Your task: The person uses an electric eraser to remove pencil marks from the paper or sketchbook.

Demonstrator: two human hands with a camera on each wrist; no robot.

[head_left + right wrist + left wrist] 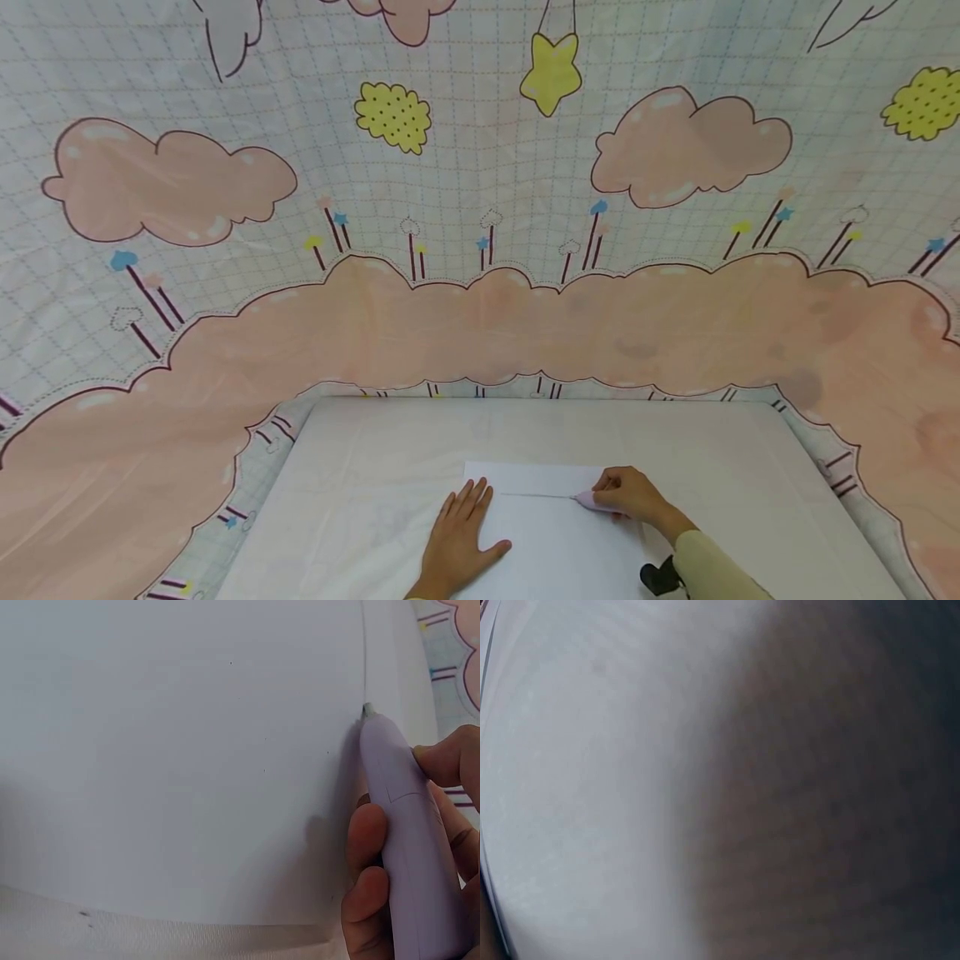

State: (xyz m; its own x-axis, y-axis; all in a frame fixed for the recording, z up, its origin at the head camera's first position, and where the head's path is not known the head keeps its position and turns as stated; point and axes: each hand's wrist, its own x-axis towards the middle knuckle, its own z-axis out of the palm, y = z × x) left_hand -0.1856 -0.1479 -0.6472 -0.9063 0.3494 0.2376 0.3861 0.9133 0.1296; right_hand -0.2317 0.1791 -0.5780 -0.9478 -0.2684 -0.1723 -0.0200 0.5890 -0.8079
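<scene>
On a sheet of white paper (547,542), a thin dark line (536,495) runs across near the far edge. My left hand (457,542) rests on the paper's left side, fingers straight and thumb spread. A thick lavender electric eraser (416,847) is gripped in my right hand (633,496), with the thumb on one side and curled fingers on the other. Its small pale tip (368,711) meets the line's right end. In the left wrist view, a dark blur hides most of the scene beside the paper (592,787).
The paper lies on a white-covered table (375,450). A black object (660,575) sits by the right wrist. Behind the table hangs a patterned cloth (480,325) with clouds and stars. Small dark specks (265,770) dot the paper.
</scene>
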